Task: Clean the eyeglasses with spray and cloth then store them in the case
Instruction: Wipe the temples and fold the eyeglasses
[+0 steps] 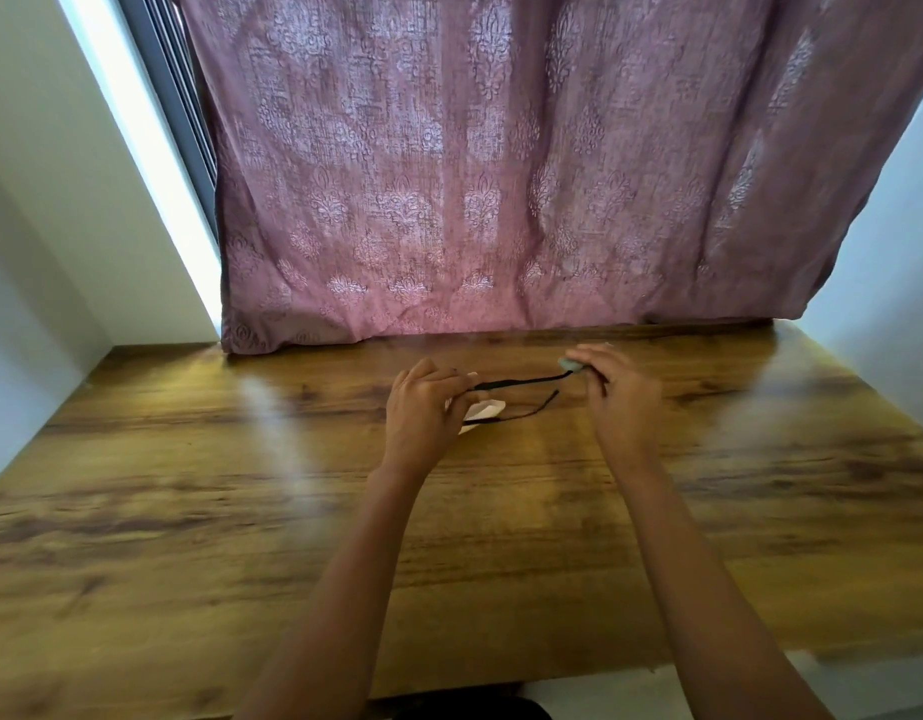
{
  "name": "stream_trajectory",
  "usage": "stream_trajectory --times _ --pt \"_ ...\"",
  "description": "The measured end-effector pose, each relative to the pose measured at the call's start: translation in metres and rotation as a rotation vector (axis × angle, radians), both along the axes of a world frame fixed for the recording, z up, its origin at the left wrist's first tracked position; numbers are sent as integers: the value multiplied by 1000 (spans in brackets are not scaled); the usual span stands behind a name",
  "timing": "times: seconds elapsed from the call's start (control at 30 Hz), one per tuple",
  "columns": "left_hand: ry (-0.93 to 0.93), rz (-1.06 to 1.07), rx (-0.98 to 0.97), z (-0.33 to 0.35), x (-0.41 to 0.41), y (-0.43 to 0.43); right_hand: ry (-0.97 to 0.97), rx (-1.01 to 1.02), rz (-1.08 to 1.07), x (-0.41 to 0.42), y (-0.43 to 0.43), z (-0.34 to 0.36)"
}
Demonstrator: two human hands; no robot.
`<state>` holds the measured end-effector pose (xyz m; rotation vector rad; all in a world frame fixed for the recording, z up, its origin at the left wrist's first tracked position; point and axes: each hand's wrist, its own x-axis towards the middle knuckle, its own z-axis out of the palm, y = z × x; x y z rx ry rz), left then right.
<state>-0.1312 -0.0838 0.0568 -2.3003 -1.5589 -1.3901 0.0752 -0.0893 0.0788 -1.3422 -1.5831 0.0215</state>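
Both forearms stretched over wooden table (189, 511) toward pink curtain (501, 174). Left hand (423, 407) curled shut on eyeglasses (516, 394) front, above a white cloth (482, 410). Right hand (617, 392) pinched around upper temple tip with pale cloth (571, 364). Eyeglasses held above table, just short of curtain hem.

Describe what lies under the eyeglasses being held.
Under the eyeglasses, a white cloth shows partly, above the wooden table. The left hand covers the rest.

Eyeglasses (516, 394) between both hands above table (189, 485), curtain (501, 174) behind.
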Motion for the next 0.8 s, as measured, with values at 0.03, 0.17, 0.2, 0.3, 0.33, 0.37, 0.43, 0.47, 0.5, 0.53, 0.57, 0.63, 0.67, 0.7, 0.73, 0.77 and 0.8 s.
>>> stream_trajectory --times 0.03,0.17,0.2,0.3,0.33,0.37,0.43,0.47,0.5,0.53,0.57,0.63,0.67,0.7,0.73,0.77,0.8 --pt "-36 3 -14 1 0 0 47 0 -6 2 1 1" --pt "-202 43 -80 0 0 1 319 -56 -91 6 1 1" --pt "-259 66 -108 0 0 0 375 -84 -111 7 0 -2" --pt "-415 125 -213 -4 2 0 467 -200 -175 16 0 -22" --pt "-468 128 -237 -6 3 1 488 -248 -182 19 1 -34" --pt "-533 127 -255 -8 6 0 503 -293 -188 22 2 -45" --pt "-742 114 -305 -12 12 -1 504 -382 -224 26 1 -66" --pt "-865 94 -337 -14 15 -2 490 -419 -248 26 -1 -74" --pt "-977 69 -368 -15 19 -4 462 -454 -265 27 -3 -82" --pt "-1070 48 -390 -17 22 -5 423 -481 -272 27 -6 -88" --pt "-1140 36 -405 -19 24 -7 373 -509 -274 26 -9 -93" --pt "-1246 34 -425 -23 28 -9 283 -565 -237 27 -13 -104" --pt "-1283 30 -433 -24 29 -10 242 -607 -209 29 -14 -110" --pt "-1300 16 -438 -26 30 -12 192 -662 -181 29 -15 -114" --pt "-1299 1 -442 -26 31 -13 133 -720 -152 30 -16 -117" --pt "-1292 -12 -444 -26 32 -14 77 -763 -130 30 -17 -118" --pt "-1285 -19 -445 -27 31 -14 36 -782 -124 30 -17 -118"
